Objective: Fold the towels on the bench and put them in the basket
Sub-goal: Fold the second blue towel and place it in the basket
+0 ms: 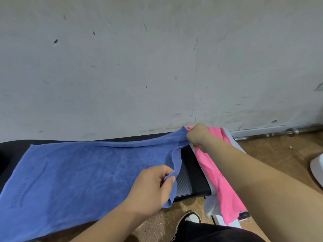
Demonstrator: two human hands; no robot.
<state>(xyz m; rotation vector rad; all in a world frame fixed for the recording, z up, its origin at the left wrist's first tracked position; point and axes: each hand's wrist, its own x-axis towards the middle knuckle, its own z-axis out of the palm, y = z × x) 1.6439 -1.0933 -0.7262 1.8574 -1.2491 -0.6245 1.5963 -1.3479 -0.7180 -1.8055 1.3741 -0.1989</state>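
The left hand (150,187) pinches the near corner and the right hand (197,137) grips the far corner of the blue towel (78,172), which spreads flat, unfolded, leftward from the fingers across the black bench (194,172), so folding looks barely begun, with a crumpled pink towel (213,172) just right of them yet to fold.

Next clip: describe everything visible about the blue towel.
The blue towel is a soft, terry-looking cloth with faint embossed lettering near its left end. It lies spread mostly flat over the black bench, with its near edge hanging past the bench front. Its right end is raised: the right hand grips the far corner, the left hand pinches the near corner, and the edge between them sags.
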